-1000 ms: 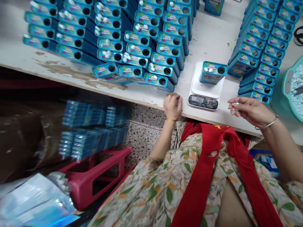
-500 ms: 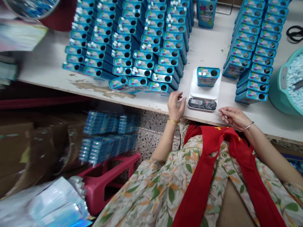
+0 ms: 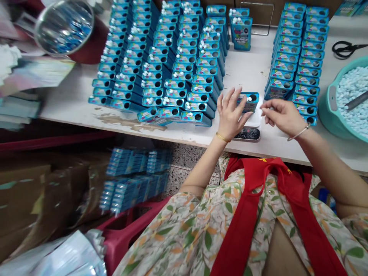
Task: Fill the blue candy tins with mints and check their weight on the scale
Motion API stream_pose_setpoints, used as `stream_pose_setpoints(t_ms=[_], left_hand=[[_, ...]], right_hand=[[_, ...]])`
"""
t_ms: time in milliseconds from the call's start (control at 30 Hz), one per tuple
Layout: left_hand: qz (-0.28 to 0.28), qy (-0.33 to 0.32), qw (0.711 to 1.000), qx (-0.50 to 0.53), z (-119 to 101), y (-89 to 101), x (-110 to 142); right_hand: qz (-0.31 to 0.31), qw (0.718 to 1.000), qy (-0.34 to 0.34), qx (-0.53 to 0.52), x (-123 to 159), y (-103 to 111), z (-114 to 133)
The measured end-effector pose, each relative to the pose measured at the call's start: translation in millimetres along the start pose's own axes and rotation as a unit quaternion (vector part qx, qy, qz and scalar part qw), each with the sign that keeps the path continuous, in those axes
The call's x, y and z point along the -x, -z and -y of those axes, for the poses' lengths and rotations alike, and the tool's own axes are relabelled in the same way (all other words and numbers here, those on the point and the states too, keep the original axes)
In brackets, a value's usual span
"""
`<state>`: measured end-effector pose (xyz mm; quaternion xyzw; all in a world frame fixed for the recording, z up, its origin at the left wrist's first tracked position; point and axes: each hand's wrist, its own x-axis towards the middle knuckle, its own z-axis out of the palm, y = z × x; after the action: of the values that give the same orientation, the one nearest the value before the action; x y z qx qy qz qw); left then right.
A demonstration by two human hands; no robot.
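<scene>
A blue candy tin [image 3: 252, 97] stands on a small digital scale [image 3: 254, 123], with a few white candies on its lid beside the round dark hole. My left hand [image 3: 230, 115] is open, fingers spread, at the tin's left side; whether it touches the tin I cannot tell. It partly covers the tin and the scale's display. To the right of the tin is my right hand [image 3: 283, 117], fingers curled and pinched together, with small white candies partly showing between them.
Rows of blue tins [image 3: 155, 73] with loose candies on their lids fill the table's left; more rows [image 3: 309, 61] stand right. At far right are a teal tub [image 3: 330, 111] of candies with a scoop and black scissors [image 3: 342, 50]. A metal bowl [image 3: 40, 34] stands back left.
My left hand has moved from the table edge up and right to the tin on the scale, opening its fingers. My right hand has risen toward the tin's right side. The view has shifted slightly.
</scene>
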<state>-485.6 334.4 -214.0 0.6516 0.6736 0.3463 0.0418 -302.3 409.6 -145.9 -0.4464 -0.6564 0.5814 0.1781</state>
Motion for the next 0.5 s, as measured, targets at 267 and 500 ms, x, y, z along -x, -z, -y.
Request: stream_pose_setpoints(t_ms=[267,500], left_hand=[[-0.028,0.027,0.999,0.019,1,1.7,2],[-0.029,0.039,0.998,0.028,8,4.2,13]], right_hand=[[0.012,0.939,0.058,0.339,-53,-13,60],[0.0,0.922,0.067,0.381,-53,-14,74]])
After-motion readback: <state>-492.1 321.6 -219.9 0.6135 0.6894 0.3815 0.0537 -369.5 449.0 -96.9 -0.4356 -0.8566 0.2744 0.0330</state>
